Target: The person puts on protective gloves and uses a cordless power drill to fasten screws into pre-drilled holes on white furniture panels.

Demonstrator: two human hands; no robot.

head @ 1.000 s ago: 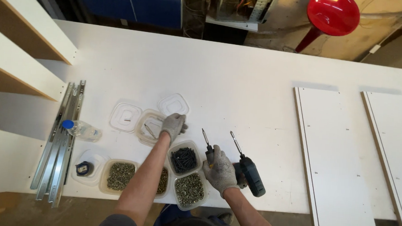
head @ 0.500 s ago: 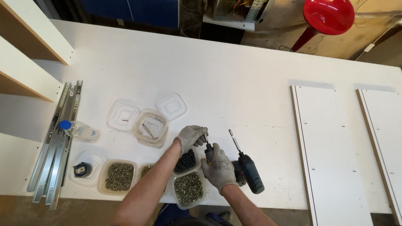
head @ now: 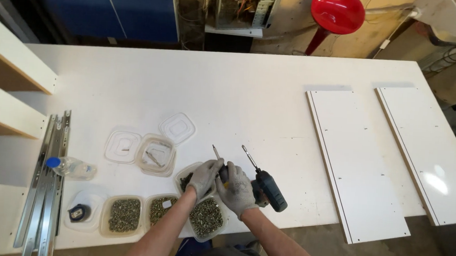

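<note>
My right hand (head: pixel 238 191), in a grey work glove, grips the handle of a screwdriver (head: pixel 217 155) whose thin shaft points up and away from me. My left hand (head: pixel 204 177), also gloved, has its fingers closed around the base of that shaft, touching the right hand. Whether a small part is pinched there is hidden. Both hands hover over a clear tub of dark screws (head: pixel 184 181). A dark cordless driver (head: pixel 269 188) with a long bit lies on the white table (head: pixel 251 98) just right of my right hand.
Clear tubs of brass screws (head: pixel 124 215) (head: pixel 207 218) line the near edge. Behind them stand a tub with few parts (head: pixel 156 156) and two lids (head: pixel 123 146). A water bottle (head: pixel 71 167) and metal drawer slides (head: pixel 45 180) lie left. Two white panels (head: pixel 355 162) (head: pixel 431 151) lie right.
My left hand left the tub with few parts, came right across the dark-screw tub and closed on the screwdriver beside my right hand. The cordless driver has not moved.
</note>
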